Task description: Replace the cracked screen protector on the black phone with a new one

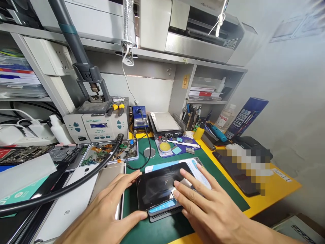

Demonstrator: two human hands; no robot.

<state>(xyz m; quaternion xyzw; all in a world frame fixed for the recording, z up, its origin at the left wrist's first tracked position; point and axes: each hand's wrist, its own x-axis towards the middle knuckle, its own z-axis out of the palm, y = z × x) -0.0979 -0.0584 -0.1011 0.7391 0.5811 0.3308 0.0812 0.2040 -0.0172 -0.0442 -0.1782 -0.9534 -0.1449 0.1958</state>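
A glossy black tablet-like device (157, 186), with a small Y-shaped mark on its face, lies slightly tilted on a blue-and-white pad. My left hand (106, 203) grips its left end, thumb at the near corner and fingertips at the far one. Over the device's right part reaches my right hand (203, 200), fingers bent and tips on or just above the glossy surface. Under those fingers shows a thin silvery flat piece (186, 184), mostly covered; its exact kind is hidden. Beneath the pad is a grey perforated plate (162, 216) on a green mat (228, 196).
A thick black hose (83, 181) crosses the left side above several phones and tablets (68, 206). Behind stand a parts tray (101, 154), a rework station (99, 123), a hot plate (166, 123) and a yellow bottle (199, 131). Dark phone (236, 173) lies right.
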